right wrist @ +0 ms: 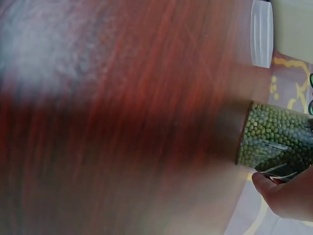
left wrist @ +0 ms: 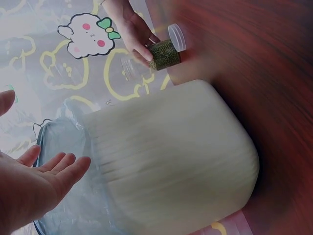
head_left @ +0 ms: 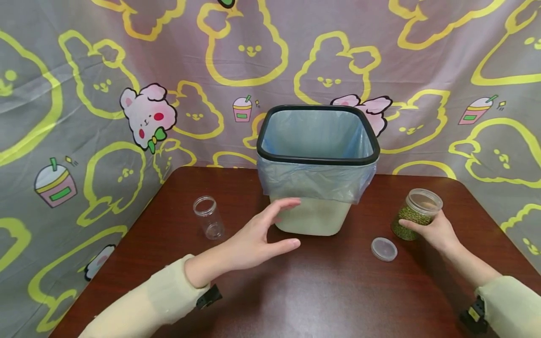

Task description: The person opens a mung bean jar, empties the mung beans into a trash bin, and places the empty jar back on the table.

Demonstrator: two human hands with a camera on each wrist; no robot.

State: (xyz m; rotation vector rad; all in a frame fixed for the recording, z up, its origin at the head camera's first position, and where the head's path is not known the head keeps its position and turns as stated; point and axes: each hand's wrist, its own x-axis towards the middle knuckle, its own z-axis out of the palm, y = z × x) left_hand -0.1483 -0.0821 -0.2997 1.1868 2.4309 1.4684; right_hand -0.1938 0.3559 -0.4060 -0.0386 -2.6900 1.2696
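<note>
My right hand [head_left: 437, 232] grips a clear plastic jar of green mung beans [head_left: 409, 220] from its right side. The jar is open at the top and stands near the table's right side, with beans filling its lower part. A round clear lid [head_left: 384, 249] lies on the table just left of this jar; it also shows in the right wrist view as a lid [right wrist: 262, 34] beside the beans [right wrist: 276, 139]. My left hand [head_left: 258, 237] hovers in front of the bin with thumb and fingers spread, holding nothing. An empty clear jar [head_left: 209, 218] stands to its left, uncapped.
A cream waste bin [head_left: 313, 216] with a black rim [head_left: 319, 161] and a blue plastic liner [head_left: 313, 178] stands at the back middle of the dark red wooden table [head_left: 329, 291]. A cartoon-printed cloth [head_left: 177, 61] hangs close behind and along the sides.
</note>
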